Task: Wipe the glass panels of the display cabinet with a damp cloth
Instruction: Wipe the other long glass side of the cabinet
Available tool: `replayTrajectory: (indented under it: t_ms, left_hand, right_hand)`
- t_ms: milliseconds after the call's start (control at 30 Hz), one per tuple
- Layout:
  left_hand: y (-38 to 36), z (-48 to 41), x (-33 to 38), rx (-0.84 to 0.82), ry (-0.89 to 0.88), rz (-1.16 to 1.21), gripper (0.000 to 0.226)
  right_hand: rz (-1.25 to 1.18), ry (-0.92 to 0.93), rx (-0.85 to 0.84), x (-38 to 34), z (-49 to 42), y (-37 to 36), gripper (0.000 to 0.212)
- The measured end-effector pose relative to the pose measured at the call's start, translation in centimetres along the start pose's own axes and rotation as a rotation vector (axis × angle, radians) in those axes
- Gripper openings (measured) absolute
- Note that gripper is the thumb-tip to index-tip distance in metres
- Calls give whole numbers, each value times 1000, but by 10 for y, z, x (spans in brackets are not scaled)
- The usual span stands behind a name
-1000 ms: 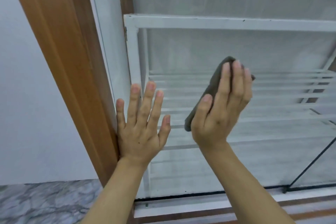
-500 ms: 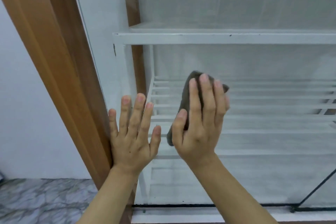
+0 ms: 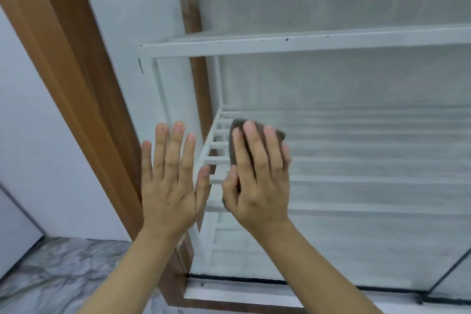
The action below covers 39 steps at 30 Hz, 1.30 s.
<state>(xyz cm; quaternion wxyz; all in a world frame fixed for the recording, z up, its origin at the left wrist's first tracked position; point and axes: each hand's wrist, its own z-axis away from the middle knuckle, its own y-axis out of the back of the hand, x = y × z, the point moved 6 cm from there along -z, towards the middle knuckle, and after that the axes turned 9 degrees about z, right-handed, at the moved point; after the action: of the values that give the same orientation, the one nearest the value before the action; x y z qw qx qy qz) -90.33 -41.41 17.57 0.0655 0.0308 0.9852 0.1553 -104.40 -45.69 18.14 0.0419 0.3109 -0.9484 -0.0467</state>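
My right hand (image 3: pixel 257 186), fingers flat, presses the cloth (image 3: pixel 234 154) on the glass panel (image 3: pixel 356 84), now nearer my splayed left hand (image 3: pixel 168 191).

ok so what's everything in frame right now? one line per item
cloth: 1, grey-brown, against the front glass under the right hand
front glass panel: 1, clear, fills centre and right
side glass panel: 1, clear with reflections, upper left
upper shelf rail: 1, white, across the cabinet behind the glass
slatted shelf: 1, white, lower, behind the glass
wooden frame: 1, brown, runs diagonally at left
seal strip: 1, black, along the glass's bottom edge
floor: marbled grey-white, bottom left
wall: white, far left
left hand: 1, fingers spread and straight, at the glass's left edge by the frame
right hand: 1, straight fingers pressing the cloth
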Motion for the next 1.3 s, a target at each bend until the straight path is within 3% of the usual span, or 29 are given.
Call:
replayTrajectory:
  t_ms: [67,133,400,567,633,833,900,1000,1067,1233,1300]
  left_hand:
    - [13,3,-4,4,16,-63,64]
    - [24,4,-15,32,44,-128,64]
    - [22,2,-27,6,41,-301,68]
    - [23,1,-25,26,31,-300,67]
    - [23,2,-25,18,33,-298,67]
    - [23,1,-25,15,31,-255,67]
    - [24,2,-26,24,16,-265,68]
    - [23,3,-26,31,10,-275,68]
    - [23,3,-25,29,18,-280,67]
    - [23,3,-25,37,8,-261,67]
    - [23,3,-25,40,10,-267,67]
  right_hand:
    - [90,186,-100,1,48,-4,65]
    - [147,259,-122,18,73,1,68]
    - [-38,-206,100,-2,-47,4,54]
    - [97,182,-92,-22,36,-11,73]
    - [160,250,-125,-9,57,-7,77]
    - [-8,-175,84,-23,-39,-6,52]
    - [17,-51,18,-34,-21,-13,58]
    - [162,276,-146,-26,55,-18,65]
    - [196,317,-161,-16,65,-12,65]
    - [41,-110,55,-23,-40,-6,54]
    - [28,-147,74,-28,-50,-9,54]
